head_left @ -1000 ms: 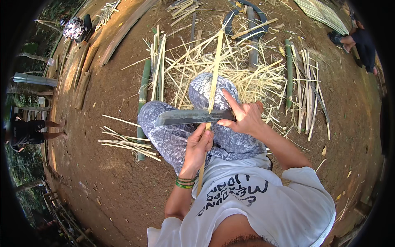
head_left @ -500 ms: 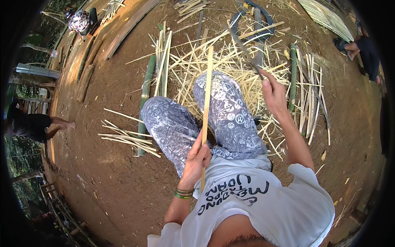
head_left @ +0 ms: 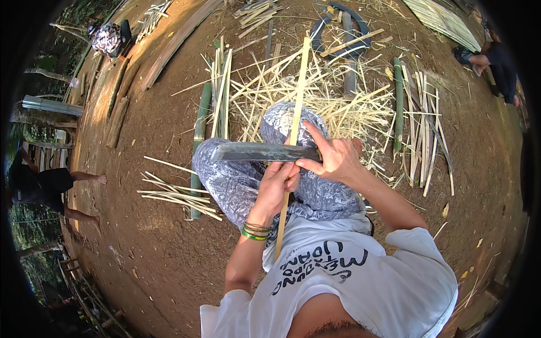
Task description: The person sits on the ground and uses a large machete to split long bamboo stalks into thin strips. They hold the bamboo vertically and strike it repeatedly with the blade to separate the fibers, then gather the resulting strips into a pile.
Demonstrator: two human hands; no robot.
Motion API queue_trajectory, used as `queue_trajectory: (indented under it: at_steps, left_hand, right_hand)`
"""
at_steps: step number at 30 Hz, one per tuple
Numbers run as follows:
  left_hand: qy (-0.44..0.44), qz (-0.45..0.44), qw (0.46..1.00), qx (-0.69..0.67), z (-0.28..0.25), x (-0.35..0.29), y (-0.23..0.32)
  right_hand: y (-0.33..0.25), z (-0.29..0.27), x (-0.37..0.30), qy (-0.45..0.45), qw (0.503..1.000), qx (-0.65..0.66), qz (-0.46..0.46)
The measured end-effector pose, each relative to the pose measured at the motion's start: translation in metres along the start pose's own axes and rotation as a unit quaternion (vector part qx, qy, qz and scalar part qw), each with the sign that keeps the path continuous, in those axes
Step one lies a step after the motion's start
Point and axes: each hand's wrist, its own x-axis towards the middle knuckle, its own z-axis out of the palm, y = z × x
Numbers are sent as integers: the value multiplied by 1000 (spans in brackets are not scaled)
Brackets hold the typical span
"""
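A long, pale bamboo strip (head_left: 299, 96) runs lengthwise between my knees, its near end lying against the white shirt. My left hand (head_left: 275, 188) is closed around it below its middle, with cord bands on the wrist. Crosswise over the strip, just beyond those fingers, lies a dark machete blade (head_left: 256, 152) pointing left. My right hand (head_left: 338, 159) grips the machete at its right end, forefinger stretched forward and thumb near the blade. The machete's handle is hidden in that hand. Fingertips of both hands come close together at the strip.
Bamboo shavings (head_left: 253, 107) cover the ground beyond my knees. Green bamboo poles (head_left: 201, 135) and split strips (head_left: 422, 129) flank them. A black ring (head_left: 363, 48) lies farther off beside a grey post (head_left: 349, 73). People (head_left: 39, 177) are at the left and right edges.
My right hand has swung the machete down and left, from upright over the shavings to crosswise on the bamboo strip. The strip's far end has shifted up and right.
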Motion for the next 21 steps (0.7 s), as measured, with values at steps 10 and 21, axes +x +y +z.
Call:
queue_trajectory:
  at_steps: [10, 21]
  left_hand:
    - [20, -33, 999, 18, -4, -30, -4]
    - [64, -91, 994, 23, -31, -107, -31]
  right_hand:
    - [-3, 2, -9, 4, 1000, -19, -4]
    - [118, -36, 21, 58, 931, 113, 341]
